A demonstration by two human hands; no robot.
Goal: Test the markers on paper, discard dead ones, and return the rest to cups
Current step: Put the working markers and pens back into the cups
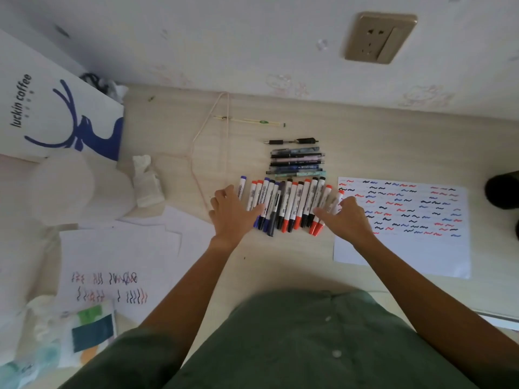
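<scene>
The markers (289, 204) lie in a side-by-side row on the bench (295, 256), just below a stack of pens (296, 161). The left hand (231, 213) rests released at the row's left end, fingers extended and touching the markers. The right hand (344, 217) rests released at the right end, fingers spread over the markers. The test paper (404, 248), covered in squiggles, lies to the right.

I see luckin coffee paper bag (56, 108) far left on wooden desk (295, 259). Crumpled tissue (147, 185) just right of bag. Thin cord (209, 130) loops along desk. Wrapped chopsticks (250, 121) near wall. Wall socket (379, 37) above. Dark object (504, 189) at right edge, cannot identify. Plastic packets (90, 332) bottom left.
</scene>
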